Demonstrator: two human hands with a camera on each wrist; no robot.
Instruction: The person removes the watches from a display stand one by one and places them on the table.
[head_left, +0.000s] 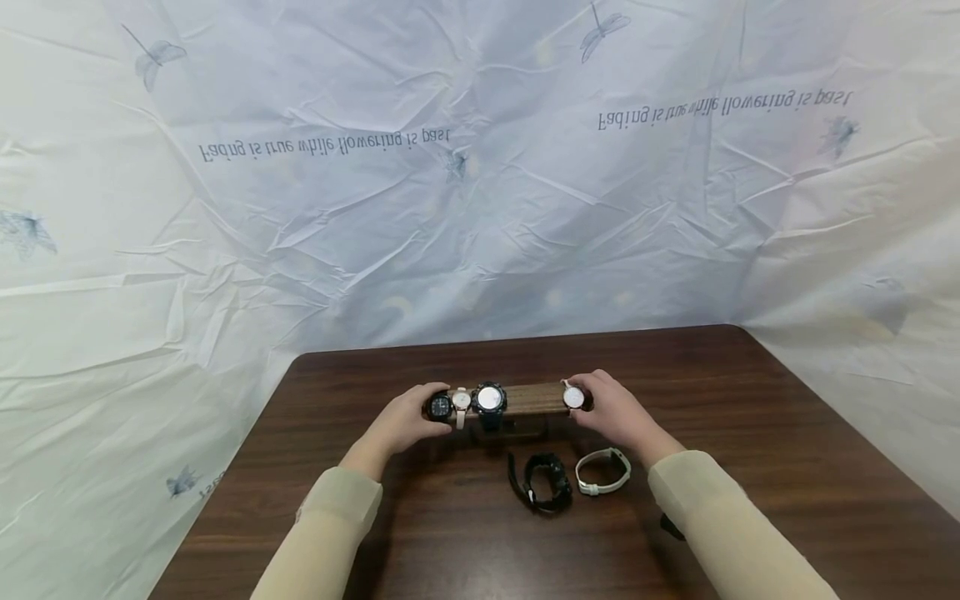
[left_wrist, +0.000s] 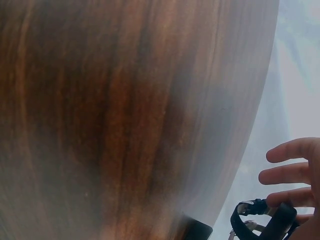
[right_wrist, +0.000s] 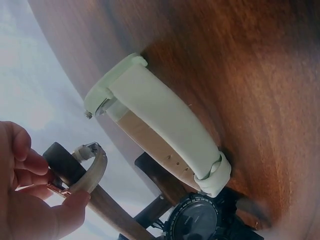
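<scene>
A wooden bar stand [head_left: 528, 398] holds several watches on the dark table [head_left: 750, 433]. My left hand [head_left: 411, 419] grips a black watch [head_left: 440, 407] at the bar's left end. In the left wrist view its black strap [left_wrist: 257, 212] lies against one finger while the other fingers [left_wrist: 290, 150] spread loosely. My right hand [head_left: 611, 410] pinches a white-faced watch [head_left: 573, 397] at the right end. The right wrist view shows that watch's pale strap [right_wrist: 92, 170] between thumb and fingers [right_wrist: 30, 160]. Between the hands hang a beige-strap watch [head_left: 461, 402] and a big black watch [head_left: 489, 399].
A black watch [head_left: 543, 482] and a white watch [head_left: 602, 471] lie on the table in front of the stand; the white watch [right_wrist: 160, 130] fills the right wrist view. A crumpled printed sheet [head_left: 480, 167] covers the wall behind. The table's edges run close on the left and right.
</scene>
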